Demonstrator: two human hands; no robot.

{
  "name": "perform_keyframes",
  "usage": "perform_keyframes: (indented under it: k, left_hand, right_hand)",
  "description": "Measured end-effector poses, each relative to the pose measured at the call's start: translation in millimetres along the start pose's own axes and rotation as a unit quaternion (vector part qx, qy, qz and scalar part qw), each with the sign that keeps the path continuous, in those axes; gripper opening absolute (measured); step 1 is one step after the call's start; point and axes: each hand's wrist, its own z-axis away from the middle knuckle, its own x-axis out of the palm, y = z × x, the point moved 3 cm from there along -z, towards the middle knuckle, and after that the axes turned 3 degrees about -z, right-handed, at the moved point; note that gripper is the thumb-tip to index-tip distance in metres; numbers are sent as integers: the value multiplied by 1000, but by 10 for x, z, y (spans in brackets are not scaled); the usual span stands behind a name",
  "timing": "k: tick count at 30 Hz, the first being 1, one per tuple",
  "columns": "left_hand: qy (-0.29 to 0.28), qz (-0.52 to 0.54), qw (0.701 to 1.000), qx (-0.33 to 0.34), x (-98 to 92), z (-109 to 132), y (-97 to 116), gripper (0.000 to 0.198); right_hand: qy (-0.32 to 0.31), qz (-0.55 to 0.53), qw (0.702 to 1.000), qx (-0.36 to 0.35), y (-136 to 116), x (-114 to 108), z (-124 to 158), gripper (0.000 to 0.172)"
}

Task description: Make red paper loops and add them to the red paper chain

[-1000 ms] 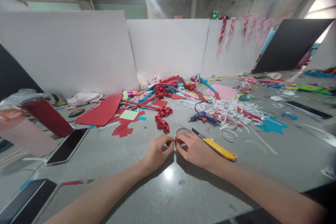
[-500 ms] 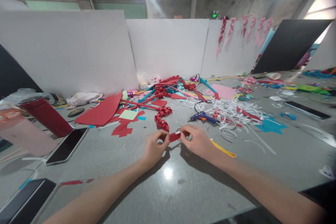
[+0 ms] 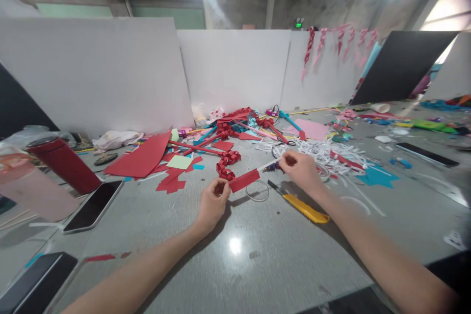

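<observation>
My left hand [image 3: 214, 204] pinches the left end of a short red paper strip [image 3: 245, 181] above the table. From the strip's right end a narrow white strip [image 3: 269, 165], like tape backing, stretches up to my right hand [image 3: 300, 169], whose thumb and forefinger are closed on it. A red folded-paper chain [image 3: 227, 164] lies just behind my left hand. Below my right hand is a yellow utility knife [image 3: 306, 208] with its dark blade showing. A pale ring-shaped curl [image 3: 257, 191] rests under the red strip. My right hand partly hides a blue glue gun [image 3: 271, 167].
Curled white strips [image 3: 331, 152] heap up at right, beside a phone [image 3: 427, 154]. Leftward are red paper sheets [image 3: 138, 157], another phone [image 3: 93, 206], a red flask [image 3: 64, 164] and a pink bottle [image 3: 35, 184]. White panels [image 3: 235, 68] stand along the back.
My right hand has moved right and up, drawing the white strip out from the red paper strip. More of the red strip, the utility knife and the pale curl now show.
</observation>
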Motion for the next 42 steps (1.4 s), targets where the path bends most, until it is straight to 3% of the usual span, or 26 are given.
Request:
perform_keyframes:
  k: [5, 10, 15, 18, 21, 23, 25, 29, 34, 42]
  left_hand:
    - [5, 8, 1000, -16, -5, -7, -25, 20]
    - [4, 11, 1000, -16, 0, -1, -36, 23]
    - [-8, 12, 1000, -20, 15, 1, -50, 23]
    - [-11, 9, 1000, -14, 15, -2, -42, 22]
    - [-14, 10, 1000, -11, 13, 2, -26, 22]
    - [-20, 15, 1000, -11, 14, 10, -14, 22]
    - [-30, 24, 999, -10, 22, 17, 1, 22]
    - [-66, 54, 996, -13, 59, 29, 33, 22]
    - [-92, 74, 993, -19, 91, 41, 50, 24]
    - [-94, 77, 992, -31, 95, 39, 31, 27]
  right_hand:
    - [37, 94, 993, 63, 542, -284, -210, 14]
    - [45, 237, 959, 149, 1057, -561, -317, 25]
    - [40, 261, 947, 181, 1202, -614, -341, 37]
    - [33, 236, 962, 131, 985, -466, -312, 45]
    - [21, 126, 992, 10, 519, -239, -199, 47]
    - [-48, 23, 997, -58, 158, -66, -62, 37]
    - [-149, -44, 981, -118, -189, 93, 110, 33]
    - [-268, -53, 948, -163, -641, 275, 393, 65]
    - [-303, -46, 935, -177, -813, 321, 480, 39]
    - [-302, -75, 931, -191, -788, 411, 535, 32]
